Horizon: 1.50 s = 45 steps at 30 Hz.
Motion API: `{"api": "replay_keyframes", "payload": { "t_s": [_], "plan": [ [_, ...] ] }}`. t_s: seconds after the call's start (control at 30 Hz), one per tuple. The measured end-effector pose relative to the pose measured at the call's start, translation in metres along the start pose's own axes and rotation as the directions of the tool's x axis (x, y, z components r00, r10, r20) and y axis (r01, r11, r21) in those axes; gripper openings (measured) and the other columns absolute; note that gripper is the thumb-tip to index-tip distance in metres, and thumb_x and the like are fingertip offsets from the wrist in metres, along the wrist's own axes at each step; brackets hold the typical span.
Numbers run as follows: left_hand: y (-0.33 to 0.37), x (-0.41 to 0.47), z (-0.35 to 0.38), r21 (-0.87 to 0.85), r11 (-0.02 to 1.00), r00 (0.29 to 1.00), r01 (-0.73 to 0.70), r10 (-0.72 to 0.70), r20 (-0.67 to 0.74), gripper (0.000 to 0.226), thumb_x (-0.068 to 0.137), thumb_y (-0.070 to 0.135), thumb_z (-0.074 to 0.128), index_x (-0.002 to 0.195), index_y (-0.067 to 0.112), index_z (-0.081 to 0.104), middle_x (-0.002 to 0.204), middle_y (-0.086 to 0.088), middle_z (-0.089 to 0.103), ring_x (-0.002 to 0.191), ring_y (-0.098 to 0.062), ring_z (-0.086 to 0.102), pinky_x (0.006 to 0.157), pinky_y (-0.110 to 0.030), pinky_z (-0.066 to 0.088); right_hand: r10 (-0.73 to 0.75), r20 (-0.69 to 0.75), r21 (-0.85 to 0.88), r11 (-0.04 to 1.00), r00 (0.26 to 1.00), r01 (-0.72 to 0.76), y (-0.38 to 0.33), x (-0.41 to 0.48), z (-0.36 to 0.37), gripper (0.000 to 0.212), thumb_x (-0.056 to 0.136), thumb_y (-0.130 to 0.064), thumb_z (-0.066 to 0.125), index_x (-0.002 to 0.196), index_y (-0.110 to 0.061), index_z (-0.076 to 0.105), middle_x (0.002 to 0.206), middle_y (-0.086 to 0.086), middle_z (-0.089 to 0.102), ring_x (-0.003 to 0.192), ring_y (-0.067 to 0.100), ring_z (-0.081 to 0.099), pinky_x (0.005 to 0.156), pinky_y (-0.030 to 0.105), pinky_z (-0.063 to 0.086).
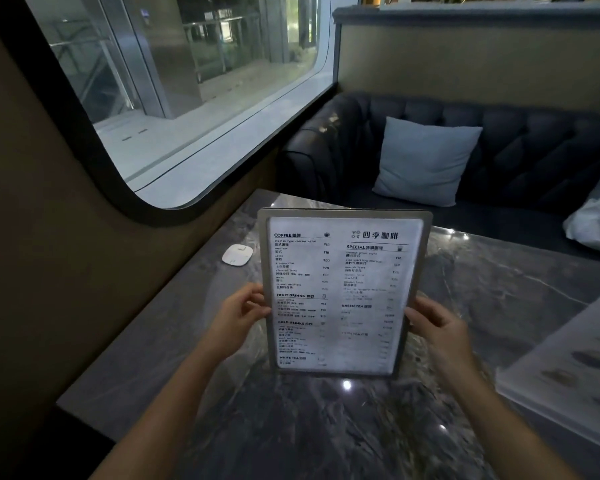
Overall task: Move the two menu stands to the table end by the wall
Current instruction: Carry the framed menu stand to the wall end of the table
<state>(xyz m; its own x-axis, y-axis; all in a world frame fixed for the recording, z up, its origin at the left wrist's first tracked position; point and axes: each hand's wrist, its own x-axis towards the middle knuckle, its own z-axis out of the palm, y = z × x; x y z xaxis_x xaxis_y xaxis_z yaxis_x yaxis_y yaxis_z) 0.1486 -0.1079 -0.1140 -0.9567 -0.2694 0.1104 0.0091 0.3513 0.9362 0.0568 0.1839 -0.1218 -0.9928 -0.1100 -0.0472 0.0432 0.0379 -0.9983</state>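
We are holding one menu stand [340, 292] upright with both hands, over the middle of the dark marble desk [499, 296], and its printed side is facing us. Our left hand [238, 318] is closing on the left edge of the stand, with the thumb lying on the front and the fingers going behind it. Our right hand [437, 327] is gripping the right edge in the same manner, at about the same height. The lower edge of the stand is looking very close to the desk surface, but we cannot tell if it is touching or hanging just above. The second menu stand [568, 372] (only a part of it is showing, with pale pictures on it) is sitting at the right side of the desk, well apart from the first one. A small white square device [237, 254] is lying on the desk near the brown wall [49, 237], just to the left of the stand we are holding. Above this wall a large window [187, 91] is running along the desk. Behind the desk a dark tufted sofa [534, 140] is standing with a light blue cushion [426, 161] leaning on its back.
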Motion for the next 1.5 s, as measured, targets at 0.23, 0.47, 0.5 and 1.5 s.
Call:
{"api": "replay_keyframes", "payload": {
  "t_s": [0.23,0.47,0.5,1.5],
  "plan": [
    [0.001,-0.002,0.002,0.159,0.986,0.997,-0.052,0.044,0.056,0.035,0.088,-0.005,0.049,0.079,0.029,0.044,0.072,0.0,0.049,0.062,0.006,0.053,0.06,-0.006,0.043,-0.058,-0.002,-0.028,0.998,0.998,0.057,0.0,0.006,0.004,0.022,0.08,0.0,0.06,0.077,-0.021,0.066,0.083,0.003,0.069,0.078,0.019,0.067,0.06,0.018,0.056],
    [-0.007,-0.019,-0.027,0.159,0.987,1.0,0.01,-0.007,-0.019,0.036,0.089,0.001,0.051,0.078,0.034,0.045,0.072,0.005,0.052,0.065,0.006,0.052,0.062,-0.012,0.044,-0.083,0.067,-0.031,0.996,0.994,0.085,-0.007,0.009,0.035,0.015,0.08,0.002,0.059,0.082,-0.011,0.067,0.083,0.001,0.069,0.077,0.019,0.066,0.06,0.02,0.057],
    [-0.009,-0.024,-0.035,0.166,0.986,0.999,0.028,-0.021,-0.04,0.036,0.089,0.002,0.051,0.078,0.036,0.045,0.072,0.006,0.053,0.066,0.006,0.053,0.062,-0.015,0.043,-0.092,0.087,-0.043,0.994,0.992,0.096,-0.009,0.01,0.043,0.012,0.08,0.002,0.059,0.085,-0.006,0.066,0.085,0.007,0.069,0.077,0.021,0.065,0.061,0.02,0.056],
    [-0.032,-0.169,-0.191,0.018,0.906,0.683,0.423,-0.306,-0.663,0.014,0.086,-0.003,0.053,0.098,0.003,0.052,0.098,-0.026,0.058,0.093,-0.035,0.055,0.081,-0.038,0.046,-0.05,0.725,0.015,0.998,0.687,0.057,-0.004,0.01,0.325,0.021,0.079,0.0,0.061,0.079,-0.02,0.066,0.084,0.005,0.068,0.074,0.007,0.063,0.068,0.015,0.053]
  ]
}}
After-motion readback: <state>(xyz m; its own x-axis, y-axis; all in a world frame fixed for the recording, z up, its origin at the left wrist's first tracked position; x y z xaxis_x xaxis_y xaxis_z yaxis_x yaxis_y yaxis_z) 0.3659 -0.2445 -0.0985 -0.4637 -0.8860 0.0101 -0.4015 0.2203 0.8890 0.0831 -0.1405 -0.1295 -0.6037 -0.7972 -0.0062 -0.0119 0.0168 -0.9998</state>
